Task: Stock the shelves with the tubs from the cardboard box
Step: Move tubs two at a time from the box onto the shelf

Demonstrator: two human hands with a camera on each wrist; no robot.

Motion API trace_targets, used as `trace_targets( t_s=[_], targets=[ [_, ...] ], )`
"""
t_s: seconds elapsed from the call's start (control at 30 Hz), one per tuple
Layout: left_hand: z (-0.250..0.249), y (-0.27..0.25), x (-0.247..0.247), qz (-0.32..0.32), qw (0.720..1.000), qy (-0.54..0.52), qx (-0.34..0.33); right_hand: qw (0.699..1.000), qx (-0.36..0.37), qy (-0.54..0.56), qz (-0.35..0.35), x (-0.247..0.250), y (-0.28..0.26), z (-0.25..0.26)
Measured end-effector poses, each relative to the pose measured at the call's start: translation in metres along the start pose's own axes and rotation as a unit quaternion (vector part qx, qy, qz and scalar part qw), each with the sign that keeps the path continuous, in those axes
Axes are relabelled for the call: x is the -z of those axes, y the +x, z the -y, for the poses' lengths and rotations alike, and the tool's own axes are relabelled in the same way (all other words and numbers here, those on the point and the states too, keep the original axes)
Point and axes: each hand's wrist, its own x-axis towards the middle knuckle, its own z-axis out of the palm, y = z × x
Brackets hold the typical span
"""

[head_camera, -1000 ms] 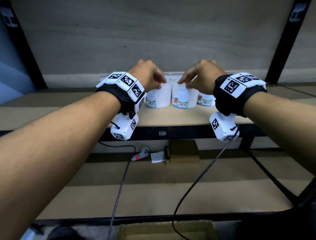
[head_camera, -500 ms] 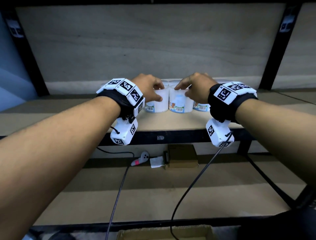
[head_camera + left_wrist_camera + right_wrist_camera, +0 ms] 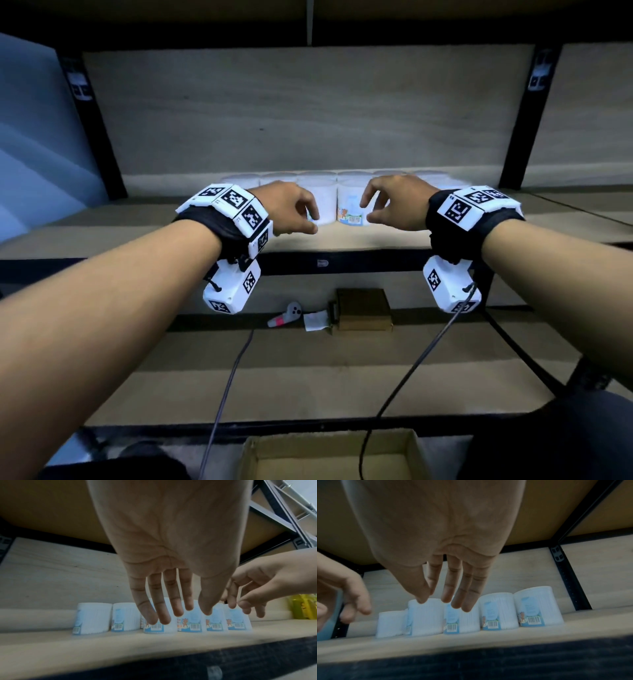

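Observation:
Several white tubs with blue labels (image 3: 349, 209) stand upright on the middle shelf (image 3: 342, 238), in a back row and with two in front. In the left wrist view the tubs (image 3: 190, 620) line the shelf's rear; the right wrist view shows the same tubs (image 3: 496, 612). My left hand (image 3: 301, 212) hovers in front of the left front tub, fingers relaxed, holding nothing. My right hand (image 3: 380, 205) hovers in front of the right front tub (image 3: 351, 212), fingers loosely spread and empty. The cardboard box (image 3: 329, 455) sits open at the bottom edge.
A small brown box (image 3: 363, 308), a white paper (image 3: 315, 320) and a white controller (image 3: 286, 313) lie on the lower shelf (image 3: 308, 377). Black cables (image 3: 222, 394) hang across it. Black shelf posts (image 3: 513, 137) stand at either side. A yellow item (image 3: 303, 607) stands at the far right.
Both hands have let go of the two front tubs and drawn back towards me, fingers spreading. The tubs stay on the shelf. My head has dropped back, showing more of the box.

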Motion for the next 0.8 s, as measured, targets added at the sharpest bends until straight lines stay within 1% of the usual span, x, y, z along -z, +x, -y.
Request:
trace_targets(
  t_s=[0.1,0.13,0.2,0.3,0.4,0.5,0.53,0.7,0.8],
  targets=[
    [0.004,-0.018,-0.014,0.039,0.999,-0.004,-0.003,0.999,-0.01,0.031,0.039,-0.007,-0.025,0.009],
    [0.006,-0.024,-0.02,0.06,0.998,-0.019,-0.005,0.997,-0.014,0.045,0.059,-0.011,-0.032,0.011],
    [0.011,-0.035,-0.037,0.104,0.994,-0.04,-0.013,0.993,-0.017,0.069,0.097,-0.026,-0.046,0.014],
    [0.019,-0.051,-0.07,0.135,0.99,-0.035,-0.014,0.985,-0.012,0.072,0.154,-0.059,-0.064,0.015],
    [0.035,-0.067,-0.111,0.173,0.984,-0.047,0.001,0.98,-0.017,0.06,0.189,-0.104,-0.081,0.012],
    [0.052,-0.083,-0.154,0.211,0.971,-0.107,0.021,0.962,-0.034,0.108,0.247,-0.153,-0.095,0.007],
    [0.055,-0.087,-0.167,0.218,0.969,-0.118,0.021,0.957,-0.035,0.109,0.266,-0.167,-0.1,0.006],
    [0.078,-0.117,-0.238,0.26,0.959,-0.107,0.039,0.934,-0.036,0.108,0.339,-0.24,-0.132,0.006],
    [0.094,-0.141,-0.278,0.298,0.948,-0.093,0.057,0.914,-0.037,0.093,0.394,-0.287,-0.15,0.0]
  ],
)
